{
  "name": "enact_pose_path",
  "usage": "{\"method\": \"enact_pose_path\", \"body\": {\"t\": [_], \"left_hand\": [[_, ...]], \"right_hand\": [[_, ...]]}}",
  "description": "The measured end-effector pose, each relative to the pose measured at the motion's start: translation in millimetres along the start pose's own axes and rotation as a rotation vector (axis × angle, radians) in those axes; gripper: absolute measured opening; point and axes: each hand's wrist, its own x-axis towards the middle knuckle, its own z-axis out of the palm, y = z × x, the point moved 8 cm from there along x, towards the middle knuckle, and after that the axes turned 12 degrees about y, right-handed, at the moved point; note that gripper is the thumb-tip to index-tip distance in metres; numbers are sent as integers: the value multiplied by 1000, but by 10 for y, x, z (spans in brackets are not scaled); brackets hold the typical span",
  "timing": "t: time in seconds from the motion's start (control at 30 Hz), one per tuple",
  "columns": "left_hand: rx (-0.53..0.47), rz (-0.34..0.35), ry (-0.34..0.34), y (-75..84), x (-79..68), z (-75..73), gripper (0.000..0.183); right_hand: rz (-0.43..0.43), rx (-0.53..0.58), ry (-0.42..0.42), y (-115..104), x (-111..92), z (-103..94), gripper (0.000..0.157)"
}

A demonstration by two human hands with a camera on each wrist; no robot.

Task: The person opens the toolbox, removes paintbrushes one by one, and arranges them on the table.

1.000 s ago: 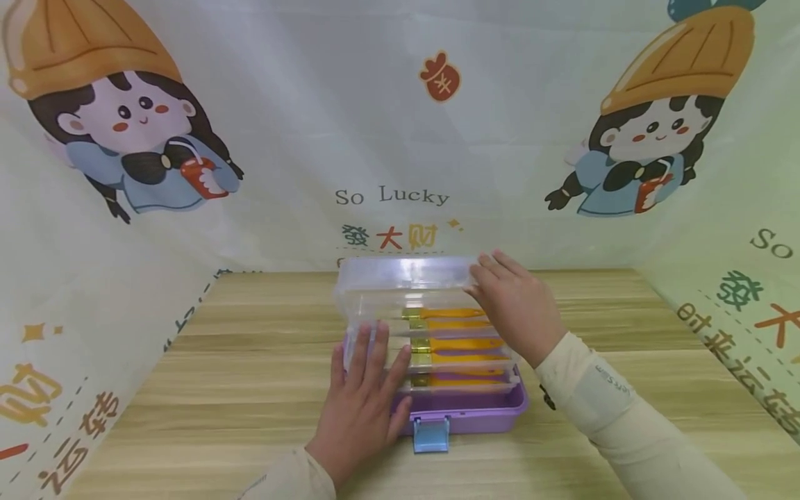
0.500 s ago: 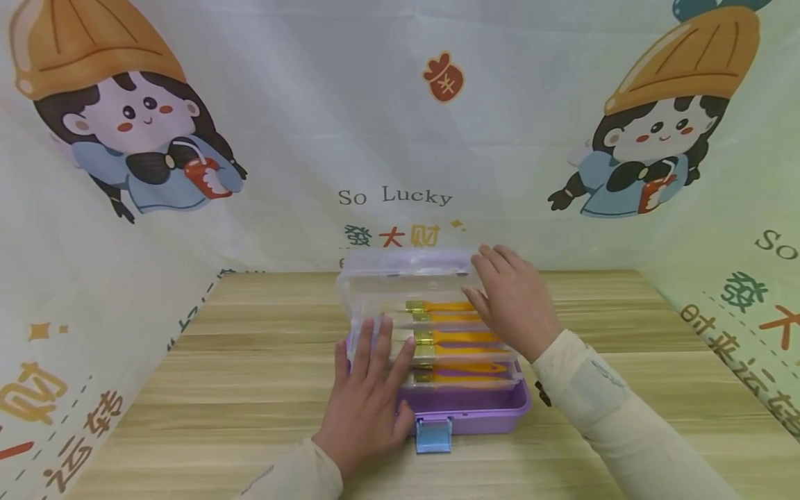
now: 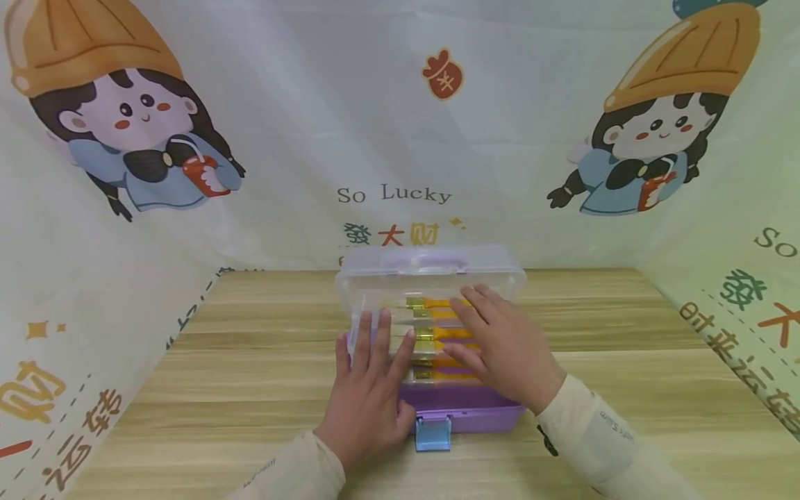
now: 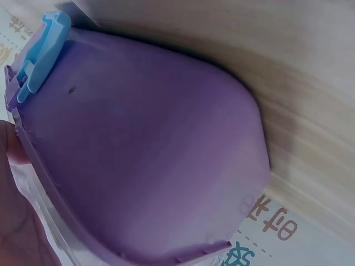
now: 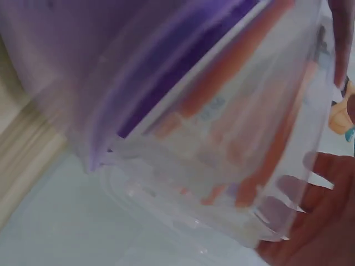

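Note:
A purple toolbox [image 3: 484,421] sits on the wooden table with its clear lid [image 3: 503,264] tipped back and its blue latch [image 3: 433,435] hanging down in front. Several paintbrushes [image 3: 450,332] with orange handles and gold ferrules lie in stepped clear trays inside. My left hand [image 3: 369,399] rests at the box's left side, fingers spread over the bristle ends. Over the handle ends, my right hand [image 3: 512,354] lies with extended fingers, partly hiding them. In the left wrist view the latch [image 4: 44,55] and purple side wall show; the right wrist view shows orange handles [image 5: 238,66] through clear plastic.
The wood-grain table [image 3: 237,389] extends on both sides of the box. A printed cloth [image 3: 300,125] with cartoon figures and lettering hangs behind it and along both sides. The lid's raised edge stands close to the back cloth.
My right hand has let go of the lid's upper right corner and come down toward the brushes. The lid has tipped further back. My left hand stays at the left side.

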Motion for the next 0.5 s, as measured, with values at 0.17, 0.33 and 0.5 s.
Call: {"method": "enact_pose_path", "body": {"t": [0.17,0.33,0.5], "left_hand": [[29,-10,-68,-1,26,32,99],[38,-21,-123,-3,41,70,104],[45,-22,-150,6,47,96,106]], "right_hand": [[162,-67,-280,118,-115,283,79],[173,-97,-335,163,-95,356,75],[177,-101,-337,199,-21,376,77]]}}
